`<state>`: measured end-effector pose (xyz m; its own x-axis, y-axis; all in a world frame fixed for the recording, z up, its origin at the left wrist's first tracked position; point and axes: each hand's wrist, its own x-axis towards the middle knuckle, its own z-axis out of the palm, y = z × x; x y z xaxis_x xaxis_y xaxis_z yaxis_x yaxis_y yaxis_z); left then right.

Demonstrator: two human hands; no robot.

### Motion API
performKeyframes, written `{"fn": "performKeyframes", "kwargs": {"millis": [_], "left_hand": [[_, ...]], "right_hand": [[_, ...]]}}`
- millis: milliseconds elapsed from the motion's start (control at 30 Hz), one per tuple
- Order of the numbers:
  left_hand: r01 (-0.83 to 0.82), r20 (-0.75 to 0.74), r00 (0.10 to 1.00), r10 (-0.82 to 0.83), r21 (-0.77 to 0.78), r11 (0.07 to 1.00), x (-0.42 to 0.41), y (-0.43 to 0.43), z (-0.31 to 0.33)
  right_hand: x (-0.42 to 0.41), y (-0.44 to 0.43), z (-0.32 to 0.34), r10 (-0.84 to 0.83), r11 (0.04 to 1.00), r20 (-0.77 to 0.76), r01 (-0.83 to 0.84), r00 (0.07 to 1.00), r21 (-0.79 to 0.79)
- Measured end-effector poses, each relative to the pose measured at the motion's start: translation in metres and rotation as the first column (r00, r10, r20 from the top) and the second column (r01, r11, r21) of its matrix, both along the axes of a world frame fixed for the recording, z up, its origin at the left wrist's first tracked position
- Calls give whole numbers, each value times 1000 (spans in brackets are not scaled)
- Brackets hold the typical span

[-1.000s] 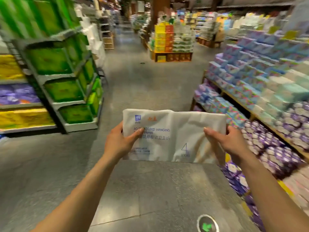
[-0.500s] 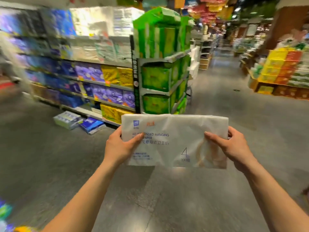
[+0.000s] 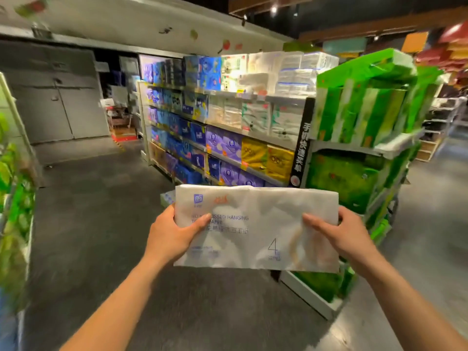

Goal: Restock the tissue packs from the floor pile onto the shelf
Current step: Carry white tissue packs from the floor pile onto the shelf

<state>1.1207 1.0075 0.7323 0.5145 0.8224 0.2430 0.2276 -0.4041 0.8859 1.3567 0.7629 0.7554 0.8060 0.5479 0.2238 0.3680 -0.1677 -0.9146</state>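
Now facing the long shelf of blue, purple, yellow and white packs, no longer the open aisle and right-hand stacks seen a second ago; turned leftward while carrying. Holding one white tissue pack out in front, roughly level, printed face toward the camera, well clear of the floor. Gripping its left end with the left hand, thumb across the print, other digits tucked behind and out of sight. Gripping its right end with the right hand, thumb on the face, fingers curled round the far edge. Same two-handed hold as in both earlier views: no slip, no regrip. Standing near the green end display, just right of the pack. Glimpsing a pale pack low on the floor behind the held pack's upper left corner, probably part of the pile; mostly hidden. Judging the step as carry-to-shelf, well along: target side now ahead, though not yet within reach. Noting white packs on the upper tiers at right, possibly the matching slot; too blurred to confirm. Likely needing a short approach, then a lift to shelf height. Worth minding the display's corner on the way in.
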Motion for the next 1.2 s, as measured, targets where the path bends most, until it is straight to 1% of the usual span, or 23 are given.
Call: {"fn": "performKeyframes", "kwargs": {"millis": [100, 200, 333, 433, 533, 667, 800, 900, 1033, 1100, 1200], "left_hand": [[26, 22, 999, -27, 45, 999, 46, 90, 18], [45, 25, 999, -47, 86, 995, 97, 178, 49], [69, 19, 997, -73, 147, 987, 171, 279, 90], [101, 45, 993, -110, 163, 982, 231, 344, 101], [126, 77, 988, -137, 139, 982, 297, 407, 99], [167, 156, 971, -183, 111, 980, 393, 487, 94], [168, 199, 963, -184, 93, 981, 479, 563, 116], [115, 178, 974, -143, 155, 981, 534, 622, 140], [87, 226, 965, -131, 197, 977, 600, 704, 165], [105, 243, 957, -158, 218, 970, 634, 750, 176], [129, 280, 937, -209, 280, 951, 690, 816, 196]], "right_hand": [[43, 88, 11, 5, 999, 27, -6, 1000, 39], [86, 171, 35, -24, 997, 44, 20, 999, 80], [150, 261, 65, -48, 994, 37, 44, 998, 104], [204, 320, 80, -62, 991, 62, 54, 996, 124], [267, 378, 84, -59, 988, 90, 46, 994, 147], [367, 452, 87, -82, 988, 174, 58, 981, 141], [457, 534, 113, -136, 985, 229, 106, 964, 138], [510, 592, 143, -131, 987, 291, 98, 948, 123], [565, 667, 179, -104, 993, 373, 74, 922, 94], [594, 705, 196, -146, 988, 411, 108, 900, 114], [636, 759, 218, -256, 965, 452, 195, 854, 178]]}}
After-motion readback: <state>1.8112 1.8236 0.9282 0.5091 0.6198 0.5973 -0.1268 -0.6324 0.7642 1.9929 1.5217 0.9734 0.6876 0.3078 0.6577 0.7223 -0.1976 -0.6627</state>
